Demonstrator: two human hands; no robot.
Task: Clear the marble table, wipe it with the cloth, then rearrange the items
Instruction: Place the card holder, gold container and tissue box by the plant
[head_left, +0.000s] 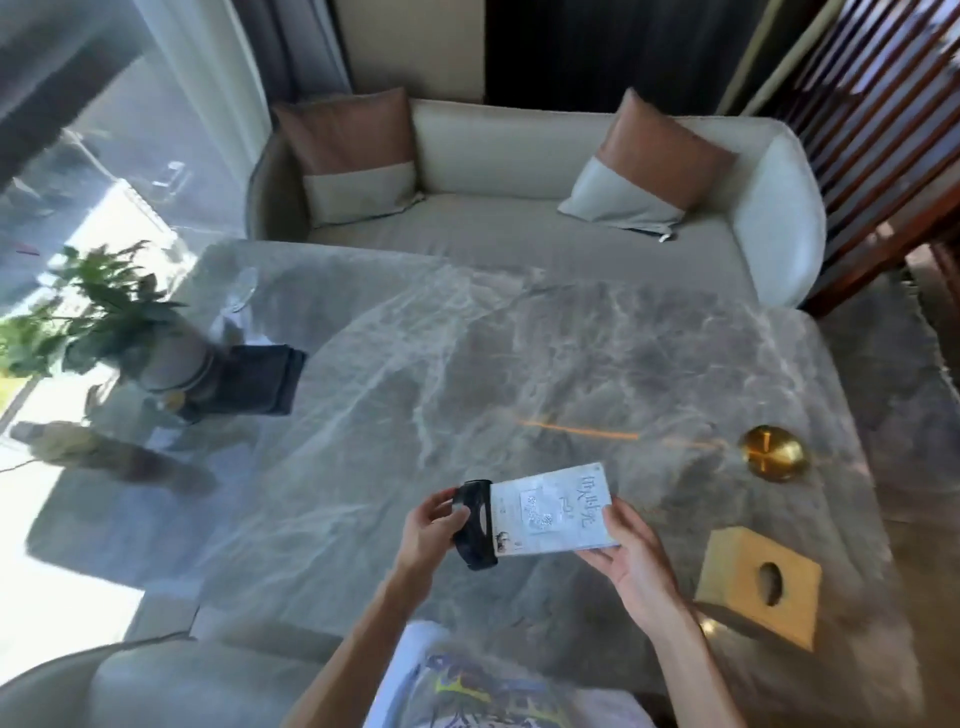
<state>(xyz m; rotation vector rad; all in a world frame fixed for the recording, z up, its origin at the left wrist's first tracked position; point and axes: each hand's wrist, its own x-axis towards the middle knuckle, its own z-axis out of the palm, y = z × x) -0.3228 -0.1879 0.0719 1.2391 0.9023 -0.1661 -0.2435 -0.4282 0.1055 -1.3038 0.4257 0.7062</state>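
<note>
Both my hands hold a white card sign (553, 512) with a black base, just above the near middle of the grey marble table (467, 374). My left hand (434, 527) grips the black base end. My right hand (631, 553) holds the sign's right edge from below. A wooden tissue box (756, 584) sits at the near right. A round gold dish (774, 452) lies beyond it. At the far left stand a potted plant (119, 332) in a grey vase and a dark box (260, 379). No cloth is in view.
A cream sofa (519, 208) with two brown-and-white cushions runs along the table's far side. A grey chair back (104, 686) is at the near left. A glass object (244, 291) lies at the far left corner. Wooden slats (883, 130) stand at the right.
</note>
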